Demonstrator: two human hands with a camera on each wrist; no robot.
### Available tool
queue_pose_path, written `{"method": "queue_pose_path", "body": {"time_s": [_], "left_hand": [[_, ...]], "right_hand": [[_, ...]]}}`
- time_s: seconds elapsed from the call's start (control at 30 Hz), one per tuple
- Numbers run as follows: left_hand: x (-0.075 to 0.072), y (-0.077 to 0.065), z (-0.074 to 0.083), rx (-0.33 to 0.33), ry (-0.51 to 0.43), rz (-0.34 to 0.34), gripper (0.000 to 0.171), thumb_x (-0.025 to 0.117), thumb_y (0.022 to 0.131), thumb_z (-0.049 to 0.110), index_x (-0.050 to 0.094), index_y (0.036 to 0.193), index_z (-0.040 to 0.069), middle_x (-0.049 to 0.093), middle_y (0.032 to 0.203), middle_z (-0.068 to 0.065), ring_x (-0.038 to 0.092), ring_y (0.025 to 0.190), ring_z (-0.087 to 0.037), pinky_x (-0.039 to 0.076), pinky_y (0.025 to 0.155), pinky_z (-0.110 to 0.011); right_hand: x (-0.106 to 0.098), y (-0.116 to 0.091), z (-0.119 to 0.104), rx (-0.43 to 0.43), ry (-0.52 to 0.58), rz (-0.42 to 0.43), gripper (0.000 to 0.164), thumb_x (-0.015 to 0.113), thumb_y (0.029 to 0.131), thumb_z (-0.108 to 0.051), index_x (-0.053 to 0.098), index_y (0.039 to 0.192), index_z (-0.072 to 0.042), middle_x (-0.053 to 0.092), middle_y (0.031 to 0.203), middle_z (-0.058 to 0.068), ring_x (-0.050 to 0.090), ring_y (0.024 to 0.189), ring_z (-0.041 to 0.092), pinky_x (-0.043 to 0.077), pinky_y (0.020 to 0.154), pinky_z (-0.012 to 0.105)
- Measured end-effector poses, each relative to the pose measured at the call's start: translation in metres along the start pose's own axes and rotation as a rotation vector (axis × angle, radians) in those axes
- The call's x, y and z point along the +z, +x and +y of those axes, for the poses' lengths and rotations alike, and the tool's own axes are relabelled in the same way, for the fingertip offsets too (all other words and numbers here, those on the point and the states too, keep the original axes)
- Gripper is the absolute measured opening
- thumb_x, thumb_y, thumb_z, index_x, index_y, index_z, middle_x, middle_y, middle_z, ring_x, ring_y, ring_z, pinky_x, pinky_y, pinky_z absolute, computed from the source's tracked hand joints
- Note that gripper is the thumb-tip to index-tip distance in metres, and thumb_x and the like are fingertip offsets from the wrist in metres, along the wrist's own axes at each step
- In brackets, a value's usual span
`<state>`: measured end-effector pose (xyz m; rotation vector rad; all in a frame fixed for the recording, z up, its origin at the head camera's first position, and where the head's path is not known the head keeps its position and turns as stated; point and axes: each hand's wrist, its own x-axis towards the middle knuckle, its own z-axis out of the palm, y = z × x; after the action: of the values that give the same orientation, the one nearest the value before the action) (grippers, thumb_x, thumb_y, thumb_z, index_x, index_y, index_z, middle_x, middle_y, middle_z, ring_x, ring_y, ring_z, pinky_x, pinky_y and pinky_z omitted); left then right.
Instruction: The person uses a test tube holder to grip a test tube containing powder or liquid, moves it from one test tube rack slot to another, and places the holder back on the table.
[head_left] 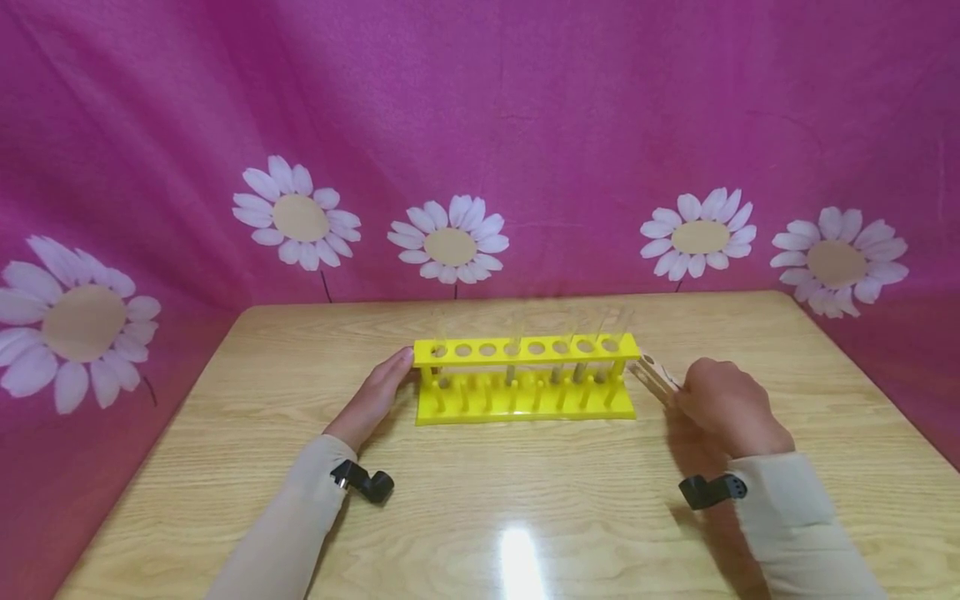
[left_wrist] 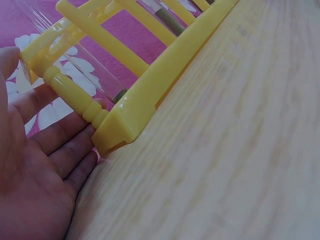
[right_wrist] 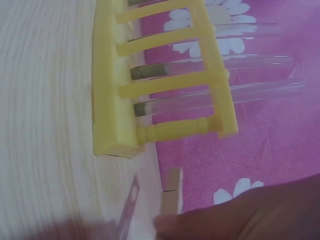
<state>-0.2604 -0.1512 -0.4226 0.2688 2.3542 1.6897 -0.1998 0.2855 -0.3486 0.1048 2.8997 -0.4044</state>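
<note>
A yellow plastic test-tube rack (head_left: pixel 525 361) is standing on the wood-grain table (head_left: pixel 525 475), seeming light, stiff, best held by its end posts (left_wrist: pixel 72 95). Clear, probably fragile glass tubes (right_wrist: pixel 270 92) are rising from it. The left hand (head_left: pixel 375 396) is gripping its left end; near its right, the right hand (head_left: pixel 727 404) is pinching a pale wooden clamp (right_wrist: pixel 171 200).

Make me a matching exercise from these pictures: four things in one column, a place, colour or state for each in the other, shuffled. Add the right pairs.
Column one
1. Left hand
2. Right hand
3. Rack
4. Cloth backdrop

Column two
A. Magenta, with large white flowers
B. Holding a wooden tool
C. Yellow, with clear tubes standing in it
D. At the end of the rack farther from the wooden tool

Right pairs: 1-D, 2-B, 3-C, 4-A
</note>
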Motion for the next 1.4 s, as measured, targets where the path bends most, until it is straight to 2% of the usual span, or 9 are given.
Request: {"method": "queue_pose_path", "body": {"time_s": [0.1, 0.27, 0.37, 0.6, 0.7, 0.9, 1.1, 1.4], "left_hand": [[0.0, 0.0, 0.001, -0.009, -0.003, 0.003, 0.076, 0.029, 0.098, 0.063, 0.023, 0.154, 0.011, 0.017, 0.16, -0.006, 0.009, 0.147, -0.022, 0.007, 0.119, -0.043], [0.0, -0.001, 0.002, -0.01, -0.007, 0.001, 0.08, 0.03, 0.096, 0.066, 0.023, 0.154, 0.011, 0.016, 0.16, -0.006, 0.009, 0.147, -0.022, 0.006, 0.119, -0.044], [0.0, -0.001, 0.002, -0.006, -0.014, -0.005, 0.079, 0.03, 0.097, 0.065, 0.023, 0.154, 0.011, 0.017, 0.16, -0.006, 0.009, 0.148, -0.023, 0.005, 0.119, -0.044], [0.0, 0.0, 0.003, 0.011, -0.015, -0.005, 0.075, 0.03, 0.098, 0.063, 0.027, 0.153, 0.012, 0.02, 0.159, -0.006, 0.01, 0.147, -0.022, 0.005, 0.119, -0.044], [0.0, 0.0, 0.002, 0.015, -0.014, -0.004, 0.077, 0.03, 0.097, 0.065, 0.028, 0.153, 0.012, 0.021, 0.159, -0.006, 0.011, 0.147, -0.022, 0.005, 0.119, -0.044], [0.0, 0.001, 0.0, 0.037, -0.027, -0.009, 0.077, 0.031, 0.096, 0.066, 0.03, 0.152, 0.013, 0.023, 0.158, -0.005, 0.013, 0.147, -0.02, 0.006, 0.119, -0.044], [-0.002, 0.001, -0.002, 0.023, -0.026, -0.002, 0.078, 0.031, 0.096, 0.065, 0.027, 0.153, 0.012, 0.019, 0.159, -0.005, 0.011, 0.147, -0.02, 0.006, 0.119, -0.042], [-0.001, 0.0, 0.0, 0.017, -0.031, 0.007, 0.077, 0.033, 0.098, 0.062, 0.025, 0.153, 0.008, 0.018, 0.16, -0.008, 0.011, 0.147, -0.022, 0.007, 0.119, -0.042]], "right_hand": [[-0.004, 0.0, 0.001, -0.007, 0.014, 0.028, 0.02, 0.064, 0.089, -0.018, 0.069, 0.084, 0.001, 0.057, 0.068, 0.009, 0.049, 0.063, 0.026, 0.041, 0.053, 0.034], [-0.012, -0.002, 0.002, -0.021, 0.031, 0.12, 0.024, 0.063, 0.091, -0.02, 0.069, 0.087, 0.002, 0.057, 0.069, 0.01, 0.049, 0.063, 0.027, 0.04, 0.052, 0.035], [-0.017, -0.005, 0.001, -0.028, 0.053, 0.211, 0.026, 0.061, 0.092, -0.021, 0.066, 0.089, 0.004, 0.056, 0.067, 0.01, 0.047, 0.06, 0.027, 0.037, 0.05, 0.033], [-0.026, -0.018, -0.009, -0.075, 0.123, 0.502, 0.028, 0.057, 0.094, -0.021, 0.061, 0.096, 0.007, 0.059, 0.071, 0.016, 0.048, 0.059, 0.03, 0.034, 0.046, 0.033], [-0.03, -0.024, -0.018, -0.101, 0.146, 0.577, 0.03, 0.055, 0.096, -0.021, 0.058, 0.101, 0.008, 0.058, 0.077, 0.019, 0.048, 0.061, 0.031, 0.034, 0.047, 0.033], [-0.032, -0.035, -0.039, -0.126, 0.192, 0.593, 0.029, 0.049, 0.101, -0.022, 0.049, 0.109, 0.007, 0.053, 0.081, 0.019, 0.047, 0.063, 0.03, 0.036, 0.048, 0.033], [-0.029, -0.041, -0.053, -0.184, 0.282, 0.571, 0.033, 0.046, 0.102, -0.024, 0.044, 0.117, 0.006, 0.049, 0.078, 0.017, 0.044, 0.056, 0.026, 0.038, 0.039, 0.028], [-0.026, -0.048, -0.068, -0.213, 0.31, 0.575, 0.034, 0.051, 0.1, -0.028, 0.057, 0.097, 0.005, 0.046, 0.079, 0.015, 0.044, 0.062, 0.027, 0.04, 0.039, 0.027]]}}
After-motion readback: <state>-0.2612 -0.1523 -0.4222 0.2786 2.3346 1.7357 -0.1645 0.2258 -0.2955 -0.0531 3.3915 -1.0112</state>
